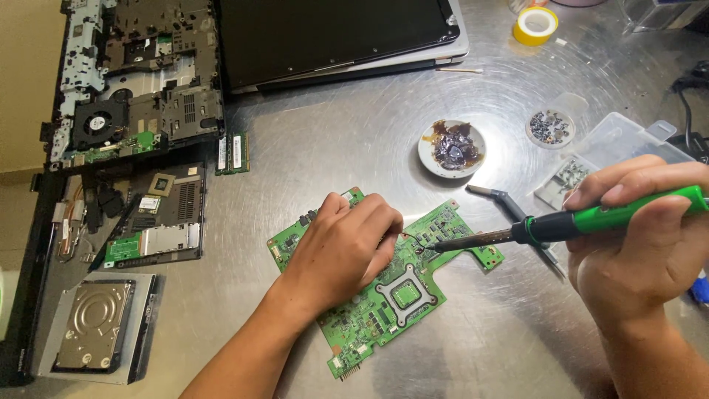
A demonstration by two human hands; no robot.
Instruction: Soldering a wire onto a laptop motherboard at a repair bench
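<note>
Head view: left hand presses flat, open, on green circuit board; right hand grips green-handled soldering iron, mid-soldering, needing a steady tip.

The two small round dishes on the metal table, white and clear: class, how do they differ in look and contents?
The white dish is opaque and larger; the clear dish is see-through and smaller. The white dish holds a dark brown, glossy paste; the clear dish holds many small grey metal bits. The white dish lies nearer the green circuit board; the clear dish lies farther back. Both are round, shallow and untouched by either hand.
</note>
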